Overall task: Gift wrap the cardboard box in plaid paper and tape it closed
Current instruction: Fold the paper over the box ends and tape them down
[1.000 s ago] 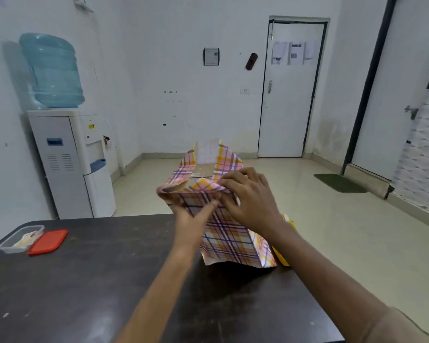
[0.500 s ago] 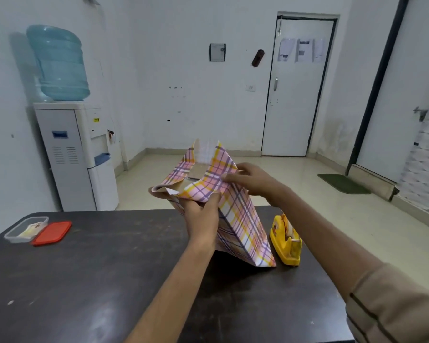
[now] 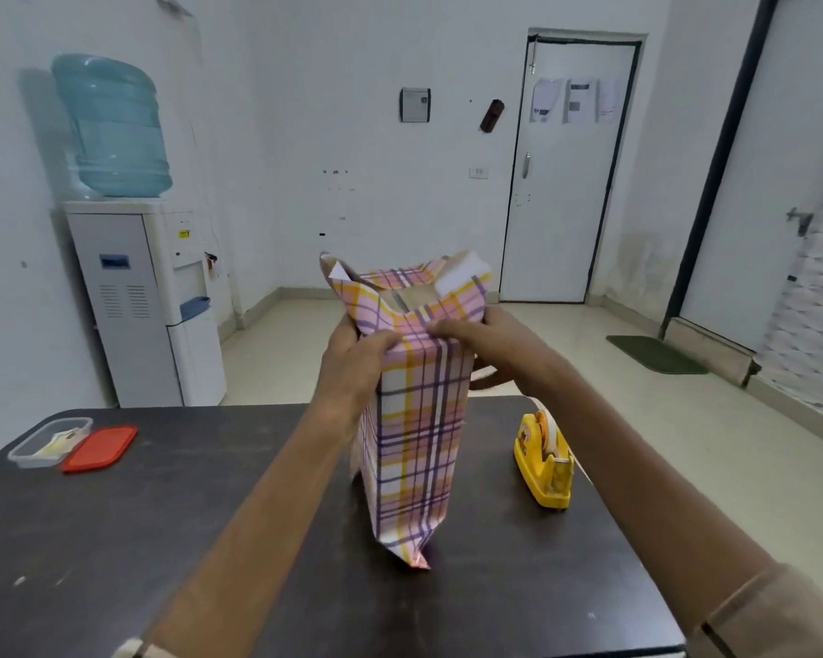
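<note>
Cardboard box (image 3: 407, 296) stands upright, long axis vertical. My left hand (image 3: 352, 356) and right hand (image 3: 488, 339) grip the plaid paper (image 3: 419, 420) flanking its open top.

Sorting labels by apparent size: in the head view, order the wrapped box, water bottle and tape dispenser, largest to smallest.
1. wrapped box (nearer than the bottle, so true ranking unsure)
2. water bottle
3. tape dispenser

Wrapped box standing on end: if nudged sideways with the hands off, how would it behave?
Probably tips easily: the wrapped box stands tall on a narrow end. Its unfolded top flaps look floppy, likely creasing if gripped. The left hand and right hand steady it now.
</note>
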